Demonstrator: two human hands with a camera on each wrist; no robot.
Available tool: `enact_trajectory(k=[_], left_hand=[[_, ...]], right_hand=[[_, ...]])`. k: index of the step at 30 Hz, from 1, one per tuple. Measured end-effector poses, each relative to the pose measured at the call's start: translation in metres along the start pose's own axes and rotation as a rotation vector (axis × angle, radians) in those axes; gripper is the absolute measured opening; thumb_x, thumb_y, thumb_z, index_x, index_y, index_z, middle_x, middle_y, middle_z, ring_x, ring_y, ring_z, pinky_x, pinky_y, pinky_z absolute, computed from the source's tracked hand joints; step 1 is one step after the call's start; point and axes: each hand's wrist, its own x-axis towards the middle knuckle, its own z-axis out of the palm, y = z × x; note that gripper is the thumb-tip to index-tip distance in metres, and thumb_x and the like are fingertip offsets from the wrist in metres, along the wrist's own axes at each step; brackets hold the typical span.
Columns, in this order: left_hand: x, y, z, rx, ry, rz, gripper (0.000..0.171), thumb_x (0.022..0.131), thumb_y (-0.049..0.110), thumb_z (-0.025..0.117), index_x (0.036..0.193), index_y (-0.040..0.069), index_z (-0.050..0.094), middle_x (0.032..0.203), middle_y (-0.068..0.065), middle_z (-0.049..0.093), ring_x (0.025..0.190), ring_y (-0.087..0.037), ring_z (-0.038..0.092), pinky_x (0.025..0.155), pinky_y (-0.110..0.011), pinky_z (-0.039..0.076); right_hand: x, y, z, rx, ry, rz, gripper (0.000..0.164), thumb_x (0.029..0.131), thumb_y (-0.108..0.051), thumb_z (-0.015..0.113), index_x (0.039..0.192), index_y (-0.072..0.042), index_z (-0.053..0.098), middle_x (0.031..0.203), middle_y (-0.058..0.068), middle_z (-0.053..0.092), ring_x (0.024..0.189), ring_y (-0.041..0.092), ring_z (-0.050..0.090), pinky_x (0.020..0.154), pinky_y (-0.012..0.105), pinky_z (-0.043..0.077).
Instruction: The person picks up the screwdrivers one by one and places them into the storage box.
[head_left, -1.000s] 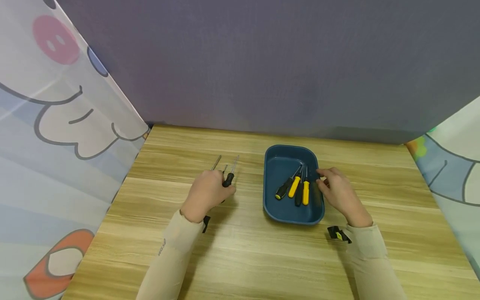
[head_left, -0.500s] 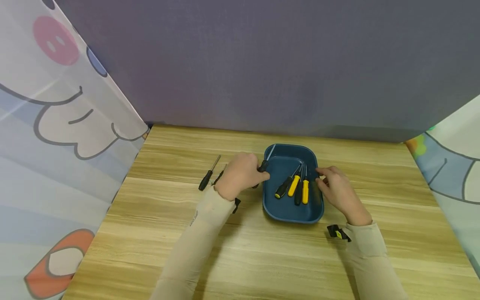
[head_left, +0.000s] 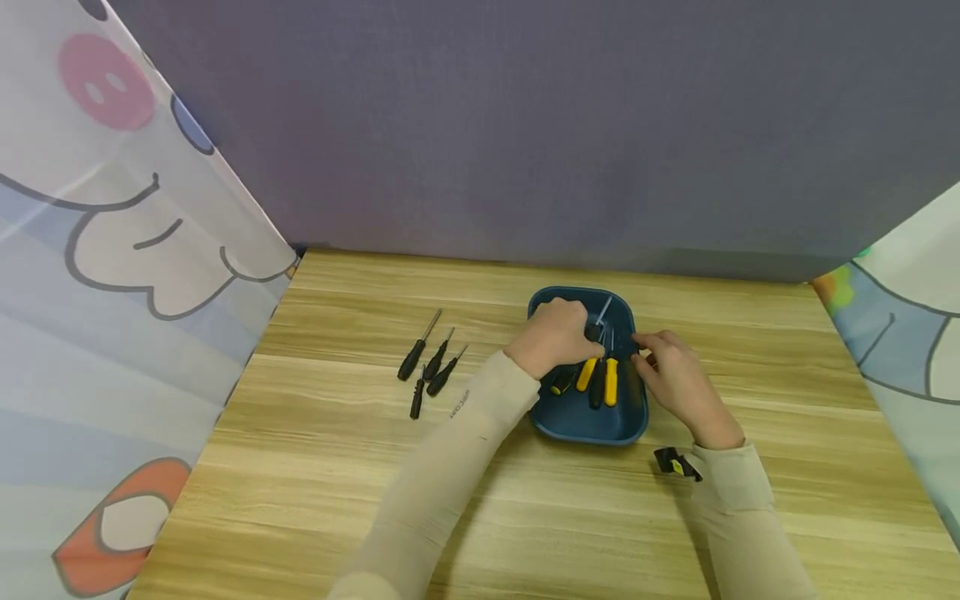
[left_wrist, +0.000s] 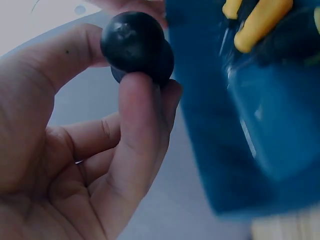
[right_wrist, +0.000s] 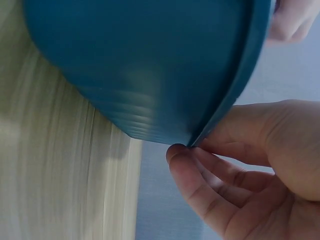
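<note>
My left hand [head_left: 553, 337] is over the dark blue plastic tray [head_left: 577, 432], gripping a screwdriver [head_left: 595, 331] by its black handle. In the left wrist view the rounded handle end [left_wrist: 132, 42] sits between thumb and fingers; in the head view its shaft points to the far right corner. My right hand [head_left: 678, 383] pinches the tray's right rim, thumb and fingertips meeting at the edge in the right wrist view. Several screwdrivers lie in the tray, some with yellow handles [head_left: 611, 383], others black. The left hand partly covers them.
Several smaller black-handled screwdrivers [head_left: 411, 360] lie on the wooden table [head_left: 300, 467], left of the tray. A grey panel [head_left: 525, 142] rises along the table's back edge. Printed cloth [head_left: 150, 375] hangs at the left side, with more at the right.
My left hand has moved right from the loose screwdrivers on the table to above the tray, carrying one black-handled screwdriver. My right hand stays at the tray's rim.
</note>
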Motion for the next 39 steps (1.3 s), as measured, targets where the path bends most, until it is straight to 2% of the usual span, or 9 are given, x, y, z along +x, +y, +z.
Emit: enact_trajectory(k=[4,7,11,15,19,23,28,31,39], left_hand=[[0.012,0.008,0.013,-0.009,-0.030,-0.014,0.040,0.091,0.038,0.073,0.065,0.014,0.056,0.049,0.005,0.038,0.041,-0.009,0.046,0.044,-0.022,0.043],[0.018,0.011,0.024,-0.007,-0.049,-0.022,0.034,0.092,0.036,0.073,0.069,0.013,0.063,0.049,0.004,0.048,0.041,-0.008,0.052,0.046,-0.021,0.046],[0.023,0.013,0.035,0.007,-0.084,-0.056,0.025,0.093,0.034,0.073,0.083,0.011,0.068,0.058,0.000,0.062,0.043,-0.009,0.058,0.046,-0.021,0.048],[0.026,0.013,0.041,0.017,-0.120,-0.093,0.022,0.094,0.033,0.072,0.091,0.011,0.068,0.064,-0.001,0.064,0.043,-0.009,0.059,0.044,-0.021,0.048],[0.026,0.012,0.043,0.005,-0.128,-0.117,0.022,0.094,0.032,0.071,0.089,0.011,0.069,0.064,-0.002,0.064,0.043,-0.010,0.059,0.042,-0.021,0.048],[0.025,0.011,0.043,-0.006,-0.099,-0.100,0.020,0.095,0.029,0.070,0.088,0.010,0.070,0.063,-0.002,0.064,0.045,-0.011,0.060,0.044,-0.022,0.049],[0.021,0.012,0.040,0.015,-0.064,-0.085,0.019,0.094,0.028,0.071,0.087,0.011,0.070,0.067,0.000,0.061,0.057,-0.014,0.059,0.052,-0.023,0.048],[0.017,0.014,0.038,0.026,-0.057,-0.078,0.020,0.095,0.028,0.070,0.083,0.012,0.067,0.068,0.000,0.056,0.059,-0.015,0.057,0.052,-0.024,0.047],[-0.001,0.016,0.023,0.029,0.003,-0.007,0.026,0.095,0.024,0.071,0.072,0.013,0.064,0.055,0.003,0.047,0.044,-0.009,0.050,0.044,-0.021,0.043]], right_hand=[[0.000,0.000,0.000,0.001,-0.001,-0.003,0.034,0.097,0.000,0.058,0.127,0.016,0.057,0.112,0.032,0.056,0.082,0.036,0.064,0.067,0.048,0.055],[0.000,0.000,0.000,0.005,0.001,-0.003,0.034,0.097,0.001,0.059,0.127,0.016,0.057,0.112,0.032,0.056,0.083,0.036,0.064,0.067,0.049,0.055],[0.000,0.001,0.000,0.008,0.004,-0.002,0.034,0.097,0.001,0.059,0.128,0.015,0.057,0.113,0.031,0.057,0.083,0.036,0.064,0.067,0.049,0.055],[0.000,0.000,0.000,0.011,0.002,-0.002,0.034,0.097,0.000,0.059,0.128,0.015,0.057,0.113,0.031,0.057,0.084,0.036,0.064,0.068,0.049,0.055],[0.000,-0.001,0.000,0.012,-0.004,0.005,0.035,0.097,0.000,0.059,0.128,0.015,0.057,0.114,0.031,0.056,0.084,0.037,0.064,0.068,0.049,0.055],[0.000,-0.001,0.000,0.009,0.000,0.009,0.035,0.097,0.000,0.059,0.128,0.015,0.057,0.114,0.031,0.056,0.084,0.037,0.064,0.068,0.049,0.055],[0.000,0.000,0.000,0.007,0.001,0.012,0.035,0.097,0.000,0.059,0.128,0.015,0.057,0.113,0.030,0.056,0.084,0.036,0.064,0.067,0.049,0.055],[0.000,0.000,0.001,0.010,0.001,0.010,0.035,0.097,0.000,0.059,0.128,0.015,0.056,0.113,0.031,0.056,0.084,0.037,0.064,0.068,0.049,0.055],[-0.001,0.001,0.002,0.013,0.023,0.005,0.033,0.097,0.001,0.058,0.127,0.015,0.057,0.111,0.030,0.057,0.083,0.036,0.065,0.067,0.048,0.055]])
